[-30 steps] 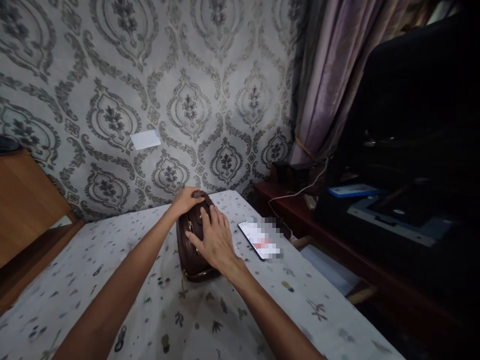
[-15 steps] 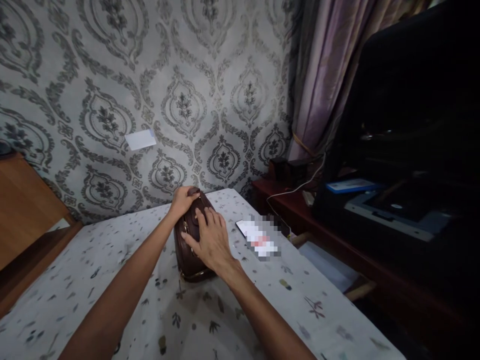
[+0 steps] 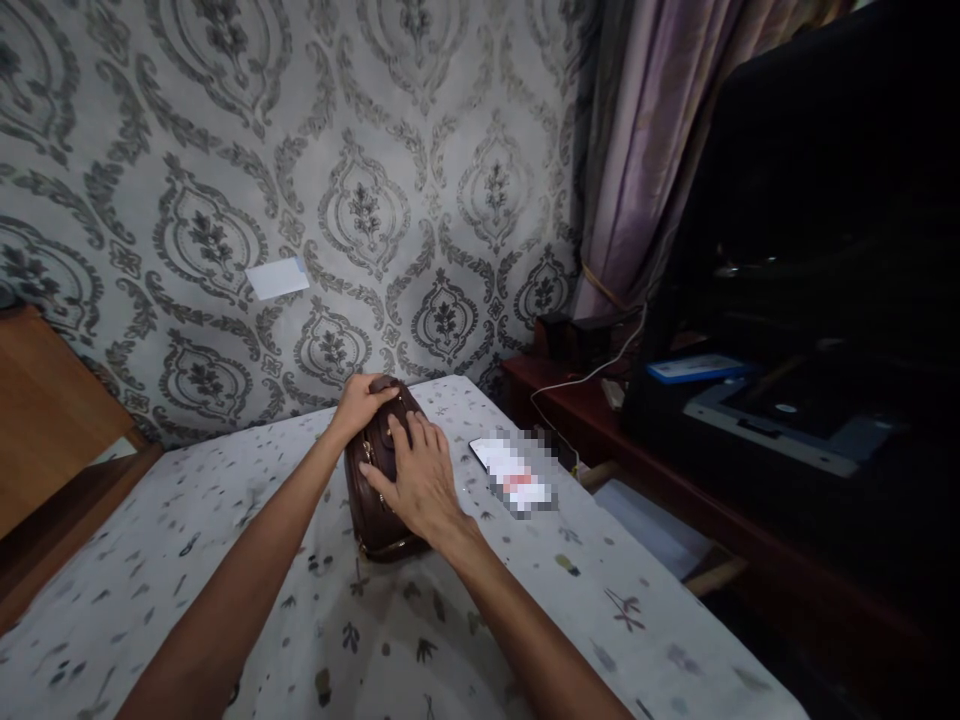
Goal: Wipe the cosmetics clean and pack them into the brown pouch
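A dark brown bag (image 3: 367,515) with gold-coloured zips stands on the patterned white cloth. At its far end, my left hand (image 3: 361,402) is closed round the edge near a short strap or handle. My right hand (image 3: 421,470) lies on the bag's upper face with its fingers spread, palm down, hiding part of the zips. Just right of the bag, a phone (image 3: 491,460) with a lit, pixelated screen rests on the cloth.
A dark red desk (image 3: 525,375) runs along the right, with a white cable (image 3: 585,380) and a large black screen (image 3: 795,250). An open drawer (image 3: 652,525) juts out below. Wooden furniture (image 3: 52,420) is at the left; patterned wall lies behind.
The view has shifted very slightly. Both hands keep the same places on the bag, and the bag has not visibly moved on the cloth.
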`<state>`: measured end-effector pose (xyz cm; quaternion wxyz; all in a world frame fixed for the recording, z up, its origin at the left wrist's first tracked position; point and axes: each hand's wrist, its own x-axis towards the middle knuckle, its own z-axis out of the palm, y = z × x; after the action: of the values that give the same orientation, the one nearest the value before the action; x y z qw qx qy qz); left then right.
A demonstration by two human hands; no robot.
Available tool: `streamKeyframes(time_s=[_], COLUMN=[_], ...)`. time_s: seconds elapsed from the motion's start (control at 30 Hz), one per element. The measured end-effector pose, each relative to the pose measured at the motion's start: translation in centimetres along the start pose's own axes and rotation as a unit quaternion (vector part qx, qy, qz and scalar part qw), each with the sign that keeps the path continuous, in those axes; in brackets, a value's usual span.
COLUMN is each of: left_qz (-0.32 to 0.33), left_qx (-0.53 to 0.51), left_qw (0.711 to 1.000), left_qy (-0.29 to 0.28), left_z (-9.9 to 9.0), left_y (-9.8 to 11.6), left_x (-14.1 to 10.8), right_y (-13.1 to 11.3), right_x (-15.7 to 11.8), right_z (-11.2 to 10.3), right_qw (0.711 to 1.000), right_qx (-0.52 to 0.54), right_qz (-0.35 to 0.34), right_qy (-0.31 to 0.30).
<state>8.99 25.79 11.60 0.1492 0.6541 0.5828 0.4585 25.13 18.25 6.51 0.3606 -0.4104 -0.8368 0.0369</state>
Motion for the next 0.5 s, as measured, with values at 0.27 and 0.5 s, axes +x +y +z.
streamKeyframes(time_s=[0.27,0.5], left_qz=[-0.027,-0.048], left_qx=[-0.005,0.065], left_qw=[0.999,0.997], left_qy=[-0.029,0.011], left_z=[-2.1,-4.8], left_y=[-0.7,-2.8], left_x=[0.2,-0.4], right_y=[0.1,-0.9], right_x=[-0.1,-1.0], right_z=[0.1,-0.5], right_qw=[1.000,0.999], right_qx=[0.005,-0.023], right_qz=[-0.010,-0.039], right_qy=[0.017,0.003])
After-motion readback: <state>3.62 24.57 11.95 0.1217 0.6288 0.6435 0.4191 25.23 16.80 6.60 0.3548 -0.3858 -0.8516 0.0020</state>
